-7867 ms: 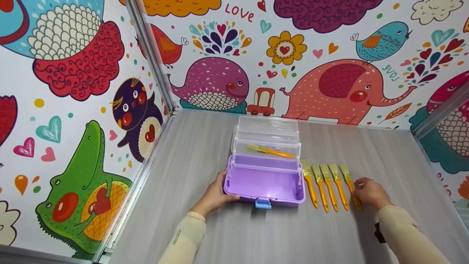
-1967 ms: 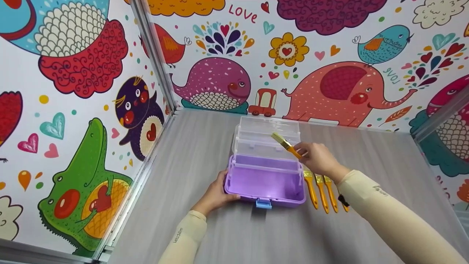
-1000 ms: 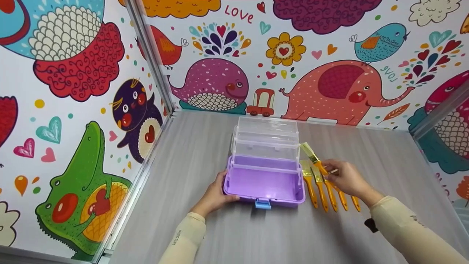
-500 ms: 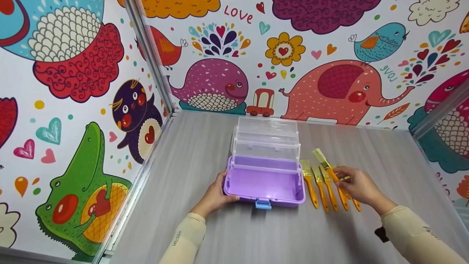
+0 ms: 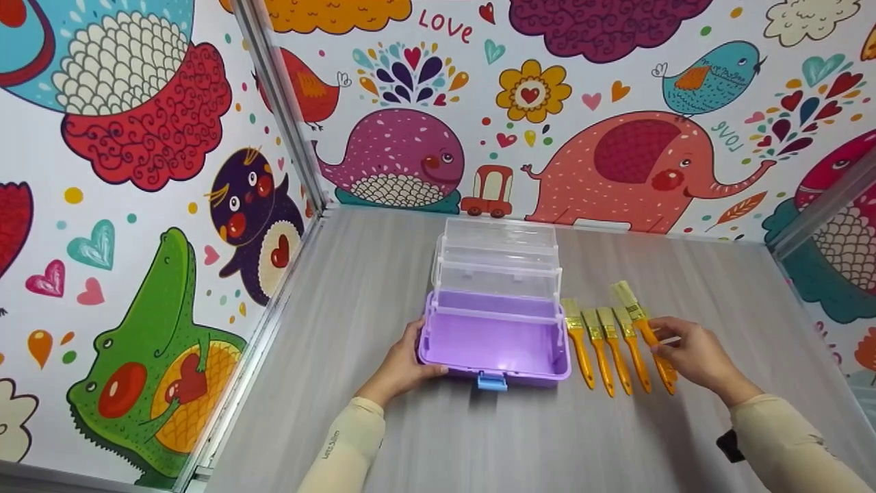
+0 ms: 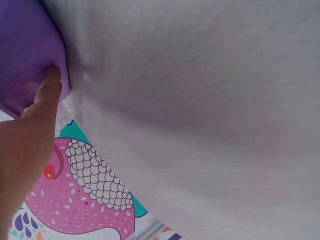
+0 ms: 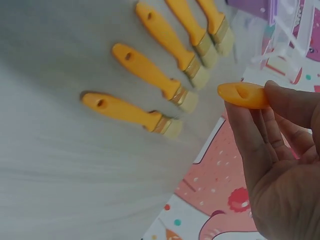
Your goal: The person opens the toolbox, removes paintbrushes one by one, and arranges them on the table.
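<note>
My right hand (image 5: 694,352) pinches a paintbrush (image 5: 633,309) with an orange handle and pale bristles, bristles pointing away. In the right wrist view, the thumb and fingers hold its handle (image 7: 244,95) near the hole at its end. The held paintbrush is over the rightmost of several similar paintbrushes (image 5: 618,356), which lie in a row. My left hand (image 5: 399,366) grips the left front corner of a purple storage box (image 5: 496,342), thumb at the front rim. In the left wrist view, a fingertip presses the box's purple wall (image 6: 32,45).
Raised clear trays (image 5: 498,277) and a clear lid (image 5: 499,233) stand at the back of the box. A blue latch (image 5: 492,381) hangs on its front. The grey table (image 5: 479,445) meets walls covered in cartoon prints (image 5: 404,157).
Earlier, one paintbrush lay in a clear tray. My right hand has carried a paintbrush from over the trays rightward to the row's right end. My left hand has stayed on the box.
</note>
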Demonstrator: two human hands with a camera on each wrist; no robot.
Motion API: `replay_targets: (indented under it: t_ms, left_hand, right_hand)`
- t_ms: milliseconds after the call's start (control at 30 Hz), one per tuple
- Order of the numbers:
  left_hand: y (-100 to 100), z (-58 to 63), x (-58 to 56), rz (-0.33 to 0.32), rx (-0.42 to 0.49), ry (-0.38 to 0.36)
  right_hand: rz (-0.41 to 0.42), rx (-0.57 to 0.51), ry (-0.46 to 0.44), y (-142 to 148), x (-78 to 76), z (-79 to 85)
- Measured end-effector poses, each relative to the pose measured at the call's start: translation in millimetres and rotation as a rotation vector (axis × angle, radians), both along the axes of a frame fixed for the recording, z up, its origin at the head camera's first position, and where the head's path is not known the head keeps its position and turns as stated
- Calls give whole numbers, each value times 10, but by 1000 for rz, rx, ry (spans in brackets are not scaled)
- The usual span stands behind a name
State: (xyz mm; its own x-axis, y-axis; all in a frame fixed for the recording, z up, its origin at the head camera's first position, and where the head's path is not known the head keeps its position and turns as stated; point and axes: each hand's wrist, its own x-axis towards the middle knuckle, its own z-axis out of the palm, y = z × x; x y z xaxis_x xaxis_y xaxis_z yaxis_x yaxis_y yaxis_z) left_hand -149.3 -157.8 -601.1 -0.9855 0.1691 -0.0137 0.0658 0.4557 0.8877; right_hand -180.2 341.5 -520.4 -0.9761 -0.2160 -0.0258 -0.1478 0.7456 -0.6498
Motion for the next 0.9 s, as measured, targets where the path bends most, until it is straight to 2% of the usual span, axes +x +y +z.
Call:
replay_targets:
  t_ms: [500,767,900]
  left_hand:
    - [9,25,10,7,15,-22]
    - [0,-3,1,-10,39,26]
    - [2,1,1,-8,24,16]
  right_hand:
    - [-61,13,-99,251,-41,-95]
    - [-91,14,-135,366,-45,-143]
    - [-108,17,-152,413,-53,-156]
